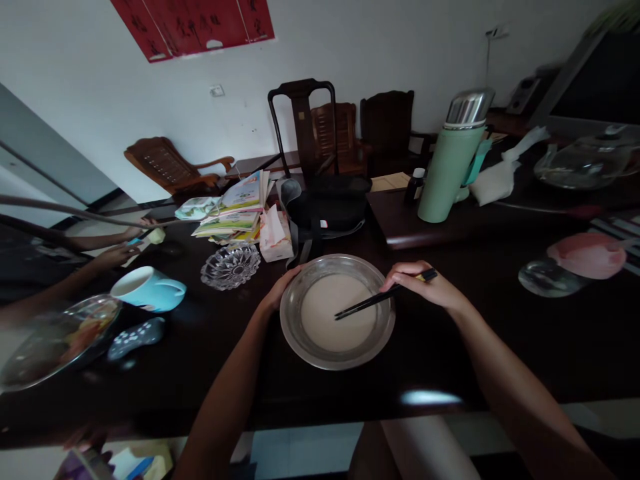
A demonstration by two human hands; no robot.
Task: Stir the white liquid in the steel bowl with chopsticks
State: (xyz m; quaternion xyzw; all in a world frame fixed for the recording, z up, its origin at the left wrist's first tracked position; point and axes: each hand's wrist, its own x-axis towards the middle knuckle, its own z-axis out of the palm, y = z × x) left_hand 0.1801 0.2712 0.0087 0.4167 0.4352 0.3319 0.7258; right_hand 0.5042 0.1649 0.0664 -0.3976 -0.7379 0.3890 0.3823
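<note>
– Where do we have the metal bowl (336,361)?
– Just below the centre of the frame, on the dark table (430,367). It is round and opens upward, with pale, cloudy liquid (325,300) inside.

– And which way do our black chopsticks (369,303) point?
– Their tips point left and slightly down, near the middle of the liquid. The long axis slants up to the right, crosses the bowl's right rim, and ends in gold-marked butts beyond our fingers. The two sticks lie close together, nearly parallel. We cannot tell how deep the tips go.

– How do we hold them?
– Our right hand (414,280) is closed around their upper part, fingers bent, at the bowl's upper right.

– What about our left hand (286,288)?
– It touches the bowl's upper-left rim. The bowl hides most of the fingers, so we cannot tell how far they are closed.

– What else do we see nearby?
– A cut-glass dish (231,267) and a tissue pack (276,240) sit just beyond our left hand. At the left of the frame we see a light-blue mug (145,291) above a game controller (135,339). A green flask (450,170) stands at the upper right, its steel cap on top.
</note>
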